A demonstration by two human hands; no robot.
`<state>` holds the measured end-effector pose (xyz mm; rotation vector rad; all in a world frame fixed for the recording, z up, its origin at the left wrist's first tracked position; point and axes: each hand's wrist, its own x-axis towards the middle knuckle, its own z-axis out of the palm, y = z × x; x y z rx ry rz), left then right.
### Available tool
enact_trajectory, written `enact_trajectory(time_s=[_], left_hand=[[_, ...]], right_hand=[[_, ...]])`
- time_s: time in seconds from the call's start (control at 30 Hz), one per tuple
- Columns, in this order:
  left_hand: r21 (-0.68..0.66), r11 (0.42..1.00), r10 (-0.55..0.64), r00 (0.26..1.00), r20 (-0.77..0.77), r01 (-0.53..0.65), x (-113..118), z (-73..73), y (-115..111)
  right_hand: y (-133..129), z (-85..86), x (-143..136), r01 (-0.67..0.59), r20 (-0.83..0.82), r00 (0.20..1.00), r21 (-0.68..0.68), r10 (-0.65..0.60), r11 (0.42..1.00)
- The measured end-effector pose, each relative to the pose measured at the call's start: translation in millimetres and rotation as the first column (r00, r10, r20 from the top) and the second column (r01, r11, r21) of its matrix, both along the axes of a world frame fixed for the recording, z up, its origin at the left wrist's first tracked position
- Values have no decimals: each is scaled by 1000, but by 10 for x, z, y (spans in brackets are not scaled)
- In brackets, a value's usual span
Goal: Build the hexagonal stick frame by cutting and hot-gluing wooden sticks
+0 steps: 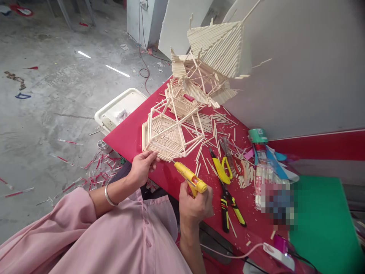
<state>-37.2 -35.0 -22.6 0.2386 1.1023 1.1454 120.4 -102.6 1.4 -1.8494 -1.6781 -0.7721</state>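
Note:
My right hand point(195, 203) grips a yellow glue gun point(189, 177), its nozzle pointing up and left at the near edge of a stick model. That model has a hexagonal base of pale sticks point(164, 135) with an open frame of sticks point(178, 121) above it. My left hand point(144, 165) is closed at the base's near left corner, fingers pinched; what lies between the fingertips is too small to make out. Behind stands a larger stick structure point(218, 47) with slatted, roof-like panels.
On the red table point(128, 131) lie loose sticks point(225, 118), a yellow cutter point(221, 169), black-and-yellow pliers point(228, 201) and a green-lidded container point(258, 136). A white power strip point(278, 257) with cables sits near the front right. A white bin lid point(122, 104) is beyond the left edge.

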Motion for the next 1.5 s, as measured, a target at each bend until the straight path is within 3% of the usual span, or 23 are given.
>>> enact_trajectory(time_s=[0.4, 1.5], left_hand=[[-5, 999, 51, 999, 12, -51, 23, -32, -8], [8, 1000, 25, 1000, -14, -24, 40, -63, -5]], right_hand=[[50, -59, -12, -8, 2, 1000, -1, 8, 1000], [1, -167, 9, -32, -26, 999, -14, 31, 999]])
